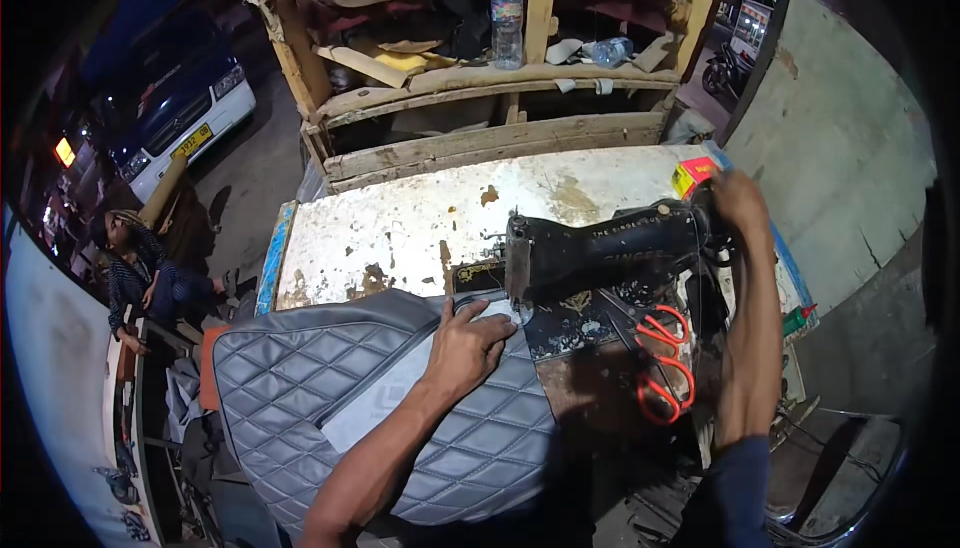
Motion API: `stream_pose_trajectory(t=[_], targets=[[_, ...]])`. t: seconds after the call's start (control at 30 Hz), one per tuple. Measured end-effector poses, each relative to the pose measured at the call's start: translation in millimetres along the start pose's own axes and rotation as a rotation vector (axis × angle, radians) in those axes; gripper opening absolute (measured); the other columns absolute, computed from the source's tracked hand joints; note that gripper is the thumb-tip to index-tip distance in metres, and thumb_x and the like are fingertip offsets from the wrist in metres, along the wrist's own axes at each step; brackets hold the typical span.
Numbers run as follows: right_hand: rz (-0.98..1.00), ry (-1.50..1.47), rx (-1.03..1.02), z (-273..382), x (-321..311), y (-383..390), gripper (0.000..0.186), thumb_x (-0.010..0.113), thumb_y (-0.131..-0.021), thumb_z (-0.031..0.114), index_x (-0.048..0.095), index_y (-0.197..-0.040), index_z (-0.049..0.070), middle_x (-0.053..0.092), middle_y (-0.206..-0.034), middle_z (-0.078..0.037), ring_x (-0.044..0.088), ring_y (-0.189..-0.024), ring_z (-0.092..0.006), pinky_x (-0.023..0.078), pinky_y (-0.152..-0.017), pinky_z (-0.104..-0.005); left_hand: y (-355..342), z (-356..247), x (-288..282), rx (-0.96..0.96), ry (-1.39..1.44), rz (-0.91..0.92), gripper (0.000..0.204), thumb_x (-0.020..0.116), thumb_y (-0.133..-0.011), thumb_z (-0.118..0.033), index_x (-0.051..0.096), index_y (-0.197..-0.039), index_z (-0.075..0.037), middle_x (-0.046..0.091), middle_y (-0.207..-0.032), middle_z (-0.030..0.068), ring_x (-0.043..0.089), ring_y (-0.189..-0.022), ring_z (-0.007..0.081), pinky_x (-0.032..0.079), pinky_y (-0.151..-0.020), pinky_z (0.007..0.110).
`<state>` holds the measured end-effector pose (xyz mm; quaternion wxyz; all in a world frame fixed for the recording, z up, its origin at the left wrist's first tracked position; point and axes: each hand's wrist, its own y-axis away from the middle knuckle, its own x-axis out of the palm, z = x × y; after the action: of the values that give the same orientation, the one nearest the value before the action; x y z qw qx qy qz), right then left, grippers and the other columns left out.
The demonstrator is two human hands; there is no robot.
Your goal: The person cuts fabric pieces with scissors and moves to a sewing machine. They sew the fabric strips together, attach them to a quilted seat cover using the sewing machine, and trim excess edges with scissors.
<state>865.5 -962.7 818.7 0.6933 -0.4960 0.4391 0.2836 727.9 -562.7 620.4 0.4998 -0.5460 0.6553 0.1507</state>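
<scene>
My left hand (463,351) lies with its fingers spread on a light grey strip (372,403), close to the needle end of a black sewing machine (600,256). Under the strip is a dark grey cover with diamond quilting (480,458), which hangs over the near side of the table. At the machine's right end my right hand (740,198) is at the handwheel; motion blurs its fingers, and the wheel is mostly hidden. Scissors with orange handles (688,380) rest to the right of the cover, in front of the machine.
The worn white tabletop (370,233) has blue edges. A red and yellow box (692,178) stands behind the handwheel, and a green object (797,320) lies at the right edge. Beyond rises a wooden shelf (490,148) with a water bottle (507,28). A person (150,268) sits at left.
</scene>
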Motion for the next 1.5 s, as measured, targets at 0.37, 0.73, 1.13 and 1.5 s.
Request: stream_pose_trajectory(t=[0.37, 0.73, 1.13, 1.5], targets=[[0.053, -0.202, -0.096, -14.8, 31.1, 10.5, 0.049, 0.045, -0.108, 0.036, 0.071, -0.109, -0.006, 0.065, -0.112, -0.036, 0.063, -0.109, -0.0530, 0.049, -0.094, -0.0573, 11.8, 2.9, -3.8, -0.030, -0.009, 0.043, 0.029, 0.071, -0.088, -0.011, 0.078, -0.115, -0.019, 0.074, -0.126, 0.0002, 0.057, -0.135, 0.0325, 0.027, -0.121, 0.066], [0.128, -0.151, -0.165, -18.1, 29.4, -3.0, 0.055, 0.047, -0.106, 0.042, 0.072, -0.106, -0.007, 0.067, -0.110, -0.035, 0.065, -0.108, -0.0510, 0.050, -0.095, -0.0557, 20.4, -1.0, -10.2, -0.055, -0.019, 0.049, 0.031, 0.072, -0.088, -0.011, 0.078, -0.117, -0.020, 0.073, -0.127, -0.0009, 0.056, -0.136, 0.0316, 0.027, -0.119, 0.068], [0.000, -0.447, -0.024, -27.3, 20.7, 28.0, 0.055, 0.048, -0.107, 0.044, 0.070, -0.108, -0.006, 0.068, -0.102, -0.034, 0.064, -0.105, -0.0523, 0.049, -0.089, -0.0503, 20.1, -4.3, -9.5, -0.044, -0.019, 0.052, 0.031, 0.072, -0.089, -0.011, 0.077, -0.117, -0.020, 0.073, -0.128, -0.0003, 0.055, -0.137, 0.0317, 0.026, -0.120, 0.068], [0.095, -0.883, -0.490, 79.2, 31.0, 207.1, 0.019, 0.062, -0.095, 0.008, 0.071, -0.110, 0.000, 0.071, -0.105, -0.018, 0.068, -0.097, -0.0381, 0.052, -0.094, -0.0429, 17.3, -4.4, -10.9, -0.097, 0.051, 0.012, 0.028, 0.070, -0.087, -0.010, 0.079, -0.113, -0.018, 0.076, -0.119, 0.0004, 0.059, -0.132, 0.0318, 0.027, -0.119, 0.067]])
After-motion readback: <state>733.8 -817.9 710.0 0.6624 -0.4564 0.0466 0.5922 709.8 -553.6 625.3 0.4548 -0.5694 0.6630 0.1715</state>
